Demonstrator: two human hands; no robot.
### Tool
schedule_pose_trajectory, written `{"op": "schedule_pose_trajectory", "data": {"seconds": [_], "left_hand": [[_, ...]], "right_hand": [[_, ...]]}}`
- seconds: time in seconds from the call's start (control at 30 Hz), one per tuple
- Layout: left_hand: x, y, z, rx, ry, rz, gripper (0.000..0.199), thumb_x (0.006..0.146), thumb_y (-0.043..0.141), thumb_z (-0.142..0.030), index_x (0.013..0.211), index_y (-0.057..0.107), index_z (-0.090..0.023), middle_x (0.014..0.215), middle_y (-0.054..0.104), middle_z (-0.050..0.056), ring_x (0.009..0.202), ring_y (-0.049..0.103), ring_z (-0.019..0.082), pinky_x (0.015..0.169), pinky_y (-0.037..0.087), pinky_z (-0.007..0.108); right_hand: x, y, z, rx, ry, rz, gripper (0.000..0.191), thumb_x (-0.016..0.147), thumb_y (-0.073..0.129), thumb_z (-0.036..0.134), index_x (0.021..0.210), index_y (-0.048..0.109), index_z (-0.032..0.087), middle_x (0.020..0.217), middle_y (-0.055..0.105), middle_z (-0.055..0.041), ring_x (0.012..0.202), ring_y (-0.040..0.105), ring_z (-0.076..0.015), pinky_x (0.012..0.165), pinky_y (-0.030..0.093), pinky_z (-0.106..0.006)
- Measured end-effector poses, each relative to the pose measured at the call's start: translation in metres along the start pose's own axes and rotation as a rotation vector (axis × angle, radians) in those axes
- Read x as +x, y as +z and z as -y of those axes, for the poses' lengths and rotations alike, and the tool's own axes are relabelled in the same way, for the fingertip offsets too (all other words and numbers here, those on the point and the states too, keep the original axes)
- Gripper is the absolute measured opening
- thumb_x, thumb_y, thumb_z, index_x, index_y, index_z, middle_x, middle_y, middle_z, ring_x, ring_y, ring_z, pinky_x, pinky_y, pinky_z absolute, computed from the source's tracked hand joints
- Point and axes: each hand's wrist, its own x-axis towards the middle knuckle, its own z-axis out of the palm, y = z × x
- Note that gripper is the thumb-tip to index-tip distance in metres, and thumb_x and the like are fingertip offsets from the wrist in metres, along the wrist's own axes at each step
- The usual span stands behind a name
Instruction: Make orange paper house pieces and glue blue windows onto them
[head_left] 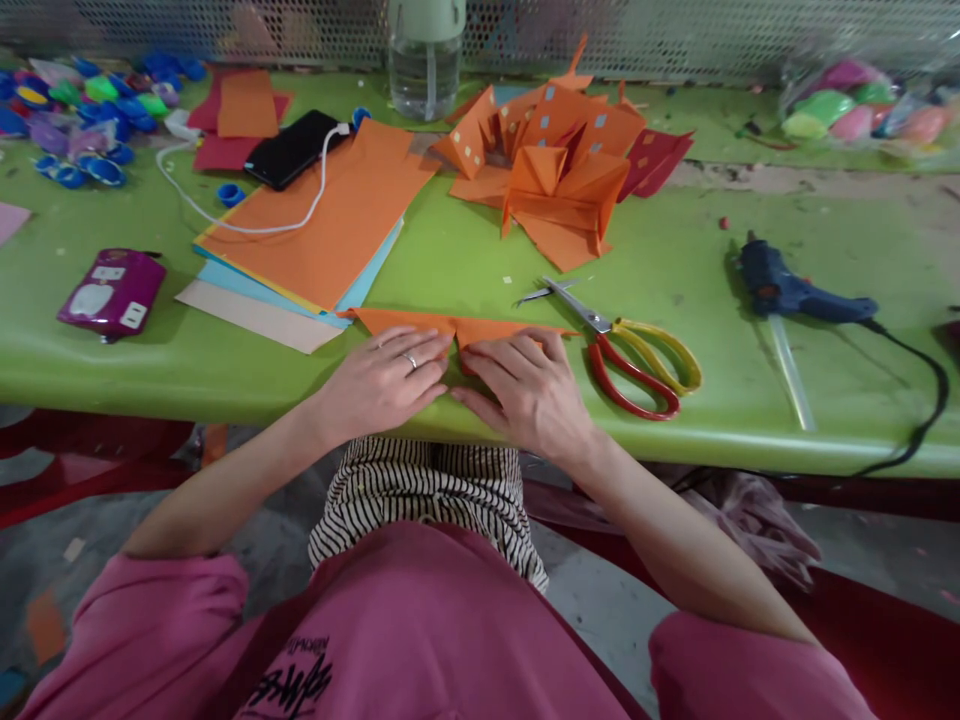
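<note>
Orange paper (480,331) is probably handling light, creasing easily, the folded edge offering best hold; left hand (386,380) and right hand (529,395) are pressing open-fingered.

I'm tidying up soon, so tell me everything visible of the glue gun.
The glue gun is dark blue, apparently plastic, lying on the green table with its nozzle pointing away and its handle rightward. A black cord curves from the handle to the near edge; a translucent stick points nearward. The right hand doesn't touch it.
</note>
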Motion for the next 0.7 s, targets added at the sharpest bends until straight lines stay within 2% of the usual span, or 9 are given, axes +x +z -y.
{"op": "schedule_pose_trajectory", "data": {"seconds": [0.07,0.17,0.27,0.47,0.6,0.7], "left_hand": [[0.001,0.002,0.005,-0.082,-0.060,0.019,0.025,0.103,0.052,-0.025,0.112,0.071,-0.012,0.128,0.074,0.012,0.120,0.070,0.023,0.105,0.055,0.039],[0.006,0.005,0.012,-0.177,-0.173,0.069,0.025,0.104,0.049,-0.024,0.113,0.071,-0.013,0.116,0.079,0.009,0.105,0.075,0.020,0.095,0.058,0.034],[0.014,0.006,0.016,-0.186,-0.198,0.121,0.022,0.102,0.055,-0.022,0.114,0.071,-0.014,0.117,0.078,0.009,0.105,0.073,0.020,0.096,0.057,0.035],[0.017,0.011,0.021,-0.121,-0.168,0.148,0.034,0.102,0.054,-0.025,0.130,0.066,-0.011,0.137,0.068,0.015,0.126,0.065,0.025,0.107,0.051,0.041],[0.016,0.012,0.022,-0.102,-0.155,0.202,0.039,0.104,0.050,-0.030,0.134,0.063,-0.008,0.139,0.067,0.016,0.127,0.064,0.026,0.108,0.049,0.041],[0.019,0.009,0.020,-0.077,-0.150,0.253,0.039,0.104,0.050,-0.029,0.135,0.062,-0.009,0.139,0.067,0.016,0.128,0.064,0.027,0.108,0.049,0.044]], "right_hand": [[0.001,-0.002,-0.002,0.108,0.050,0.022,0.029,0.100,0.060,0.039,0.115,0.072,0.018,0.114,0.077,-0.0094,0.098,0.065,-0.0232,0.090,0.044,-0.041],[0.006,-0.002,-0.006,0.244,0.121,0.060,0.025,0.103,0.053,0.032,0.109,0.073,0.019,0.113,0.077,-0.0088,0.099,0.067,-0.0216,0.089,0.048,-0.038],[0.011,0.001,-0.010,0.287,0.146,0.058,0.020,0.102,0.055,0.028,0.104,0.073,0.019,0.109,0.078,-0.0083,0.097,0.068,-0.0213,0.089,0.051,-0.037],[0.015,0.003,-0.014,0.182,0.157,0.021,0.025,0.100,0.058,0.032,0.116,0.072,0.018,0.113,0.074,-0.0107,0.098,0.063,-0.0240,0.090,0.051,-0.039],[0.015,0.001,-0.016,0.095,0.200,0.103,0.036,0.100,0.056,0.039,0.125,0.069,0.018,0.117,0.071,-0.0132,0.102,0.060,-0.0282,0.088,0.049,-0.043],[0.016,-0.001,-0.015,0.017,0.178,0.178,0.040,0.101,0.051,0.040,0.129,0.067,0.016,0.120,0.069,-0.0150,0.103,0.058,-0.0297,0.086,0.047,-0.044]]}}
